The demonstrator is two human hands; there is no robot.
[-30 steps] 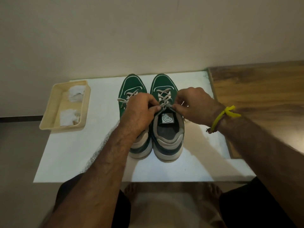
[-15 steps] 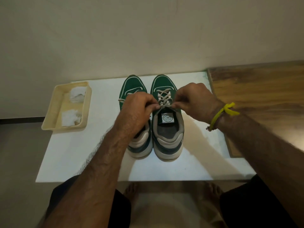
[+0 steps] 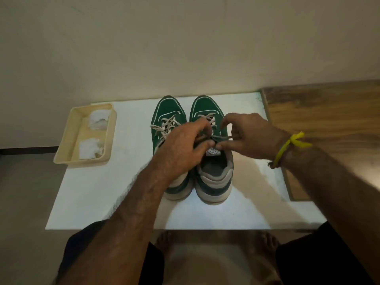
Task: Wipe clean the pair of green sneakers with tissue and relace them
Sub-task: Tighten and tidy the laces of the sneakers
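Both hands (image 3: pixel 181 149) (image 3: pixel 249 135) shifted, pinching right sneaker's (image 3: pixel 212 151) laces (image 3: pixel 221 138)

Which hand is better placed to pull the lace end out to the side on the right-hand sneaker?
Probably the right hand: it pinches the lace on that sneaker's outer side, with bare white board beside it.

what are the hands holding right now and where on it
Both the left hand and right hand pinch the right sneaker's lace near the tongue.
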